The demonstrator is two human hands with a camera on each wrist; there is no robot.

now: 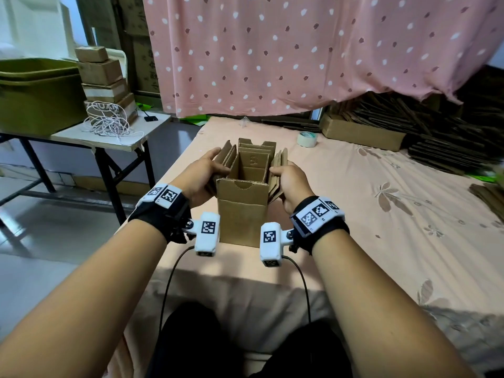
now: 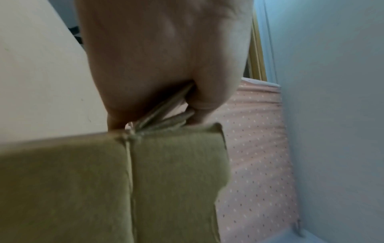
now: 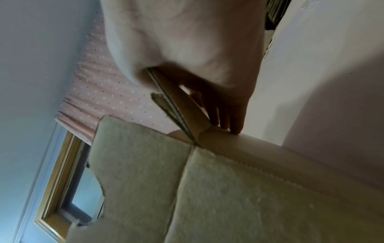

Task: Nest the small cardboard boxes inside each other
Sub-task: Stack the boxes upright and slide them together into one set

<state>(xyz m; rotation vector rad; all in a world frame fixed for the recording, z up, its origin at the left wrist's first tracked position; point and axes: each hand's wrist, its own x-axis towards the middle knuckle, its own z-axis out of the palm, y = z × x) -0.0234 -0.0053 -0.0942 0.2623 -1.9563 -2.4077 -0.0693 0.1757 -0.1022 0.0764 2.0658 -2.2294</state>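
A set of open brown cardboard boxes [image 1: 242, 211] stands upright on the pink bedsheet [image 1: 381, 241], smaller ones set inside the outer one. Their layered side flaps fan out left and right. My left hand [image 1: 203, 171] grips the bundle of left flaps [image 2: 166, 113], thumb on the inner side. My right hand [image 1: 290, 181] grips the right flaps [image 3: 176, 105], with the fingers down along the outside of the box. The innermost box [image 1: 249, 170] is open at the top and its inside looks bare.
A roll of tape [image 1: 306, 139] lies on the bed beyond the boxes. Stacks of flat cardboard [image 1: 436, 132] fill the far right. At left a folding table [image 1: 114, 137] holds small boxes, a white cord and a green bin [image 1: 38, 96].
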